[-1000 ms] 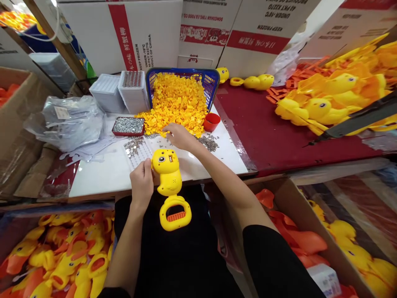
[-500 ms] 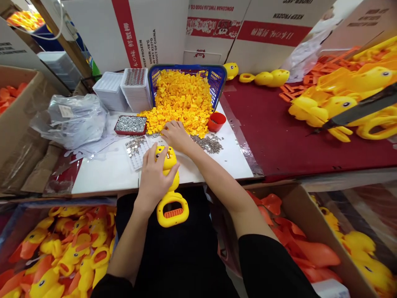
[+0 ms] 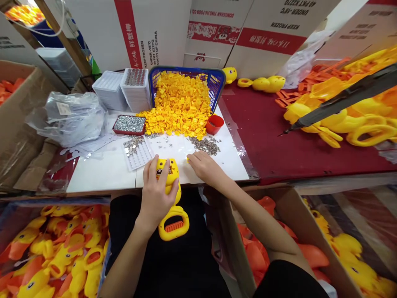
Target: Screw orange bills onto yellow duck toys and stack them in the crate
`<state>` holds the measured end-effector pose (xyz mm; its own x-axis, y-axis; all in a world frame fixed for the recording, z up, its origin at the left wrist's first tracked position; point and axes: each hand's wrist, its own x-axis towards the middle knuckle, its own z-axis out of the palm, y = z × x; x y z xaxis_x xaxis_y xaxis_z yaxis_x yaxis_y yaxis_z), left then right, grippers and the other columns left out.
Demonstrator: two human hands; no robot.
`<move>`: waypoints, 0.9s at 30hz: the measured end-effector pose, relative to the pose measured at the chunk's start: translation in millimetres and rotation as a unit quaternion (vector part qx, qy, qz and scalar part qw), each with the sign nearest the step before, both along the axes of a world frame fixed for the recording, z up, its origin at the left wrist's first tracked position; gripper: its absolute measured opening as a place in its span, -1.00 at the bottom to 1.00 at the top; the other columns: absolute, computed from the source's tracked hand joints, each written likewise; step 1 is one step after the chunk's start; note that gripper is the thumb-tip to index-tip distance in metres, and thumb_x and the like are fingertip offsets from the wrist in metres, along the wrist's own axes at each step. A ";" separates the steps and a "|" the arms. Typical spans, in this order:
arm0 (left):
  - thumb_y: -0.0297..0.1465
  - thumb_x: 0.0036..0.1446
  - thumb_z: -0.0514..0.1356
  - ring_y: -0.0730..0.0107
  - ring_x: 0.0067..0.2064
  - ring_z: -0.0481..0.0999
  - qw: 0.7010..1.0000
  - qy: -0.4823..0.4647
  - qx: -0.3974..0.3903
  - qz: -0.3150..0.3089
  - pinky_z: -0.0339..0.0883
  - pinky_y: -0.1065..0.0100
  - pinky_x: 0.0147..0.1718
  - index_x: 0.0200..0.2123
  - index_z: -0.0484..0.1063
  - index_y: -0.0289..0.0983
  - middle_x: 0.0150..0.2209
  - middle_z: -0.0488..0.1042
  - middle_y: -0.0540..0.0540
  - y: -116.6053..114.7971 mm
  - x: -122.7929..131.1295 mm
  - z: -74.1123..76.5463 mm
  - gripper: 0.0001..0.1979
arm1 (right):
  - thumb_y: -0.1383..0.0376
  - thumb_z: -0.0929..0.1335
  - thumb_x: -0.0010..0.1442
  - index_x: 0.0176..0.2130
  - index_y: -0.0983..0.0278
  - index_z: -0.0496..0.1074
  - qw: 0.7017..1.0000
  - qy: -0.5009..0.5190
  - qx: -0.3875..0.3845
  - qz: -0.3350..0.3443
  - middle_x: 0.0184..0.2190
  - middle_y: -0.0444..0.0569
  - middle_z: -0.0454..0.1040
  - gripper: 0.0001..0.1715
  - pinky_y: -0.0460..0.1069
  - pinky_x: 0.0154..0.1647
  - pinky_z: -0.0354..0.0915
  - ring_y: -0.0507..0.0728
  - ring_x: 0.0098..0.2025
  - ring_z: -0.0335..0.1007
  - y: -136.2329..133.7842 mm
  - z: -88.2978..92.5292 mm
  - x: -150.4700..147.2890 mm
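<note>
One yellow duck toy (image 3: pixel 174 176) juts over the counter's (image 3: pixel 102 174) near edge, left hand (image 3: pixel 156 192) half-curled around it, right hand (image 3: pixel 204 167) just right, pinched on a small yellow piece (image 3: pixel 187 158), seemingly a fitting step calling for careful lining-up.

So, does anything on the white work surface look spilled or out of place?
Possibly: yellow plastic pieces spill out of the blue basket, small metal parts lie scattered in front of the red cup, and silver discs sit heaped on the white tray. It may be deliberate; nothing looks visibly damaged.
</note>
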<state>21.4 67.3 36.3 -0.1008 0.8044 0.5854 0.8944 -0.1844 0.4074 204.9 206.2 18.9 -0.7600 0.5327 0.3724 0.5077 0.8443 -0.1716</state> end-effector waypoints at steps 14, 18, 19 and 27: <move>-0.37 0.31 0.26 -0.15 0.37 0.30 0.999 -0.031 0.020 -0.028 0.24 -0.17 0.32 0.28 0.39 -0.23 0.33 0.33 -0.38 1.3 14.9 -2.7 -0.51 | 0.30 0.41 0.37 -0.04 0.18 0.55 0.950 0.288 -0.086 0.091 -0.09 0.06 0.62 -0.84 0.12 0.01 0.52 0.16 -0.05 0.57 -26.6 21.6 -1.3; -0.37 0.32 0.23 -0.16 0.39 0.28 0.999 -0.041 0.004 -0.030 0.18 -0.21 0.34 0.37 0.28 -0.21 0.38 0.28 -0.39 1.7 12.0 -4.9 -0.42 | 0.38 0.39 0.37 -0.09 0.19 0.58 0.947 0.278 -0.071 0.144 -0.11 0.09 0.63 -0.84 0.12 -0.05 0.55 0.15 -0.07 0.57 -43.8 27.2 -12.6; -0.37 0.32 0.22 -0.17 0.39 0.28 0.999 -0.040 0.000 -0.034 0.18 -0.21 0.35 0.39 0.25 -0.21 0.39 0.28 -0.40 2.3 10.6 -5.2 -0.41 | 0.38 0.39 0.38 -0.11 0.20 0.59 0.949 0.276 -0.071 0.137 -0.12 0.09 0.63 -0.84 0.12 -0.04 0.56 0.15 -0.08 0.57 -45.5 26.2 -15.0; -0.34 0.32 0.21 -0.15 0.40 0.28 0.997 -0.056 -0.002 -0.048 0.20 -0.15 0.35 0.43 0.18 -0.27 0.38 0.29 -0.42 8.7 5.4 -6.9 -0.35 | 0.33 0.39 0.39 -0.11 0.20 0.65 0.937 0.331 -0.107 0.022 -0.11 0.09 0.57 -0.82 0.10 -0.02 0.58 0.14 -0.05 0.56 -61.9 17.7 -24.7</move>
